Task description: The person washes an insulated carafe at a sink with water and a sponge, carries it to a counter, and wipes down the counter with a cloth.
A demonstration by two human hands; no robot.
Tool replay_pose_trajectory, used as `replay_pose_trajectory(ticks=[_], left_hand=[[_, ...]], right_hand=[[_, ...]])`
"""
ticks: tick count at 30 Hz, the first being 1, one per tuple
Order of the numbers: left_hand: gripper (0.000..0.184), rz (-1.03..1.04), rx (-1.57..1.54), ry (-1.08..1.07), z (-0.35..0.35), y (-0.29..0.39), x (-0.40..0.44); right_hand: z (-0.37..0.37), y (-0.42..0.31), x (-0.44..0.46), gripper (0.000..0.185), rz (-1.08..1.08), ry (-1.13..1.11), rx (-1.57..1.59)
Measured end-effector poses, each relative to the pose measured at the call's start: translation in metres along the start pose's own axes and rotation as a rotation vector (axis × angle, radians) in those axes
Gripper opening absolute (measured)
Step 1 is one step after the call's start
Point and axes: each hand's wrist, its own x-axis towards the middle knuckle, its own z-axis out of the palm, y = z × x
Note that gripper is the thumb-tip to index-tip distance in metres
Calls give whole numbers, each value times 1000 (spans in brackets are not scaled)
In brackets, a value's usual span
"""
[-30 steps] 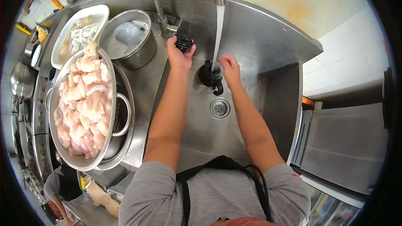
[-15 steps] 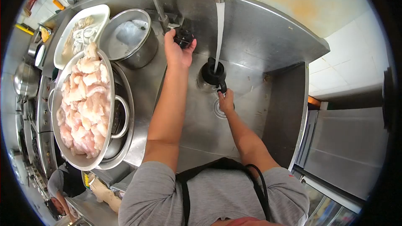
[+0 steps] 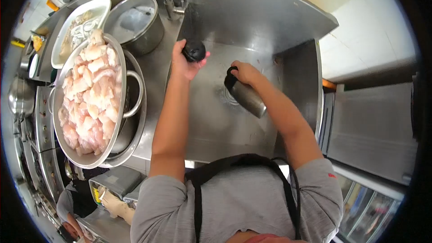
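My left hand (image 3: pixel 183 63) holds a round black lid (image 3: pixel 194 50) near the sink's left wall, fingers curled round its side. In my right hand (image 3: pixel 246 73) is the black handle of a metal jug (image 3: pixel 247 98). The jug is tilted over the steel sink (image 3: pixel 216 130), with its black rim toward the upper left and its metal base toward the lower right. Part of the drain (image 3: pixel 230 99) shows behind the jug. No stream of water is visible.
At left, a two-handled colander (image 3: pixel 118 128) heaped with raw meat pieces (image 3: pixel 92 103) rests over a larger basin. Behind it stand a white tray (image 3: pixel 105 6) and a metal pot (image 3: pixel 153 31). Another person (image 3: pixel 67 207) is at the lower left.
My right hand has lifted the jug off the sink floor and tipped it. The running water is no longer seen. My left hand has turned the lid and lowered it slightly; the view has shifted.
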Motion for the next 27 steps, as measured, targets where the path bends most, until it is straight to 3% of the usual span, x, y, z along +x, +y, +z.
replay_pose_trajectory(ticks=[4, 5, 9, 12, 20, 21, 27], left_hand=[[43, -151, -26, 136, -28, -13, -33], [44, -138, -19, 132, -35, -17, -37], [50, -223, -157, -6, -46, -22, -42], [52, -259, -140, 89, -23, -29, -47], [48, -493, -35, -106, 14, -71, -53], [49, -511, -26, -139, 17, -80, -49], [41, -600, 42, -342, 56, -143, -59]], right_hand=[[-4, -4, -24, 29, 8, -242, -374], [-11, -10, -34, 30, 158, -345, -448], [-35, -17, -81, 26, 299, -327, -585], [-70, -39, -114, 25, 365, -349, -688], [-119, -77, -202, 23, 487, -440, -884], [-122, -81, -213, 21, 582, -375, -836], [-149, -71, -321, 26, 560, 9, -438]])
